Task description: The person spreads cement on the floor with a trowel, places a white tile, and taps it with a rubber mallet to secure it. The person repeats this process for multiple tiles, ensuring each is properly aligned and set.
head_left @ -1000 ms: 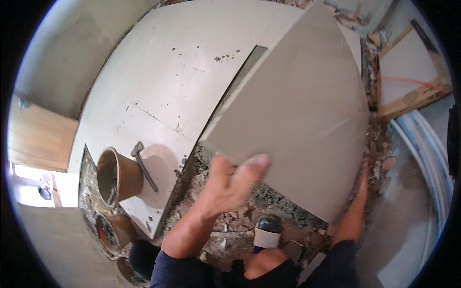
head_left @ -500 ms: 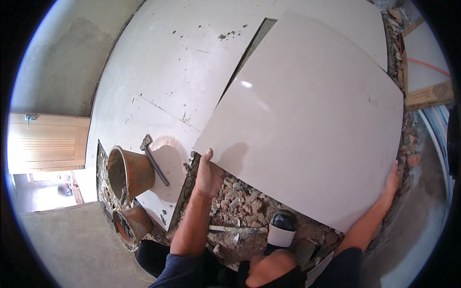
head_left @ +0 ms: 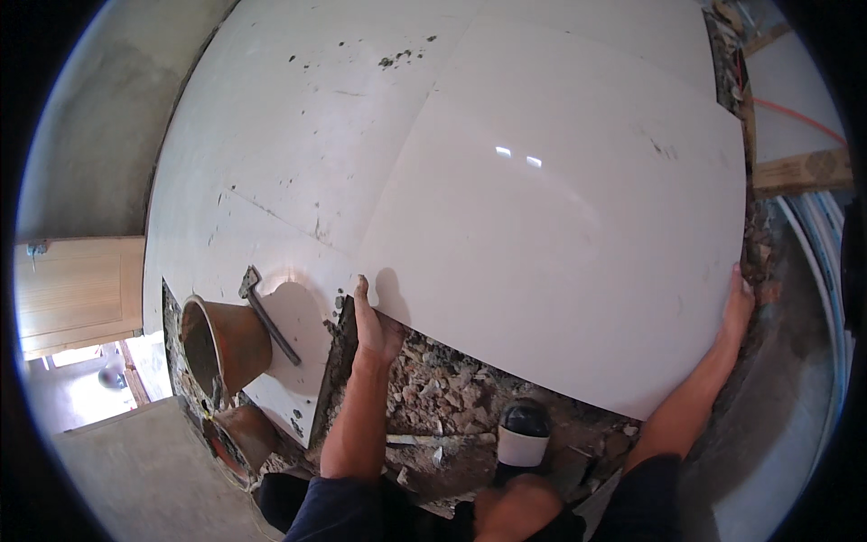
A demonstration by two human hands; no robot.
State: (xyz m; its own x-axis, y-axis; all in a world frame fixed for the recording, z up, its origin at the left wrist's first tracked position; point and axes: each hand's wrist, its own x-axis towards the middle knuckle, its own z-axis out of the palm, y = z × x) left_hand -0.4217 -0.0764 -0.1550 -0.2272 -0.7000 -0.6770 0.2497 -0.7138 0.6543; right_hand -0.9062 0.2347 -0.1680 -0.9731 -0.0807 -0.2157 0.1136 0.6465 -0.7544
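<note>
A large glossy white floor tile (head_left: 560, 217) lies almost flat over a bed of rubble and mortar (head_left: 452, 397). My left hand (head_left: 372, 323) grips its near left corner, fingers under the edge. At the far right, my right hand (head_left: 736, 312) holds the tile's right corner. The tile's left edge sits against the laid white tiles (head_left: 298, 135). My shoe (head_left: 524, 434) stands on the rubble just below the tile's near edge.
A brown bucket (head_left: 221, 343) and a hammer (head_left: 266, 314) rest on a laid tile to my left. A trowel (head_left: 420, 441) lies in the rubble. A wooden door (head_left: 72, 289) is at far left, timber (head_left: 799, 170) and pipes at the right.
The tile, steeply tilted a second ago, has come down nearly flat over the rubble. My left hand moved from under its face to its near left corner.
</note>
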